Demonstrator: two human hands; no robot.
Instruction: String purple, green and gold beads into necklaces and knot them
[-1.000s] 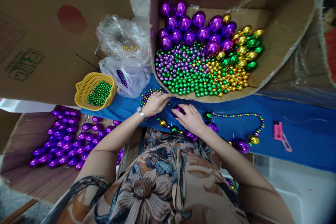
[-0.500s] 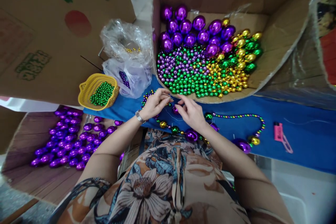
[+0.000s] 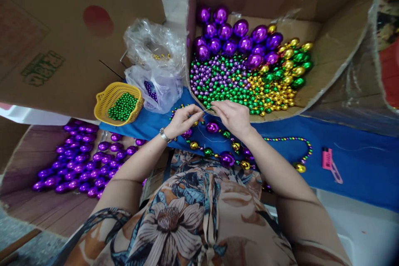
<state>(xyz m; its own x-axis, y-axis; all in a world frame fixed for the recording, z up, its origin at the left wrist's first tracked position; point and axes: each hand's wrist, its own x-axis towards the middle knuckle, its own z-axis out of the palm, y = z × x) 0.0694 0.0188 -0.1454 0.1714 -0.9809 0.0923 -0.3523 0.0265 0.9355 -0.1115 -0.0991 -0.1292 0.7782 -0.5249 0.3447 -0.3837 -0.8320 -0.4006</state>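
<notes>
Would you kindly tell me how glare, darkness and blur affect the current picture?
Head view: small bright highlights on the purple balls and shiny streaks on the clear plastic bag; head view: lower right corner darkened; head view: thread between left hand and right hand faint, lettering on the pink lighter unreadable.

Before us we see a cloth, a bead strand on it | beyond the strand, a carton holding beads | left of the carton, plastic bags | left of them, a basket of small beads | at our left, a box of balls | on the cloth's right, a tool
</notes>
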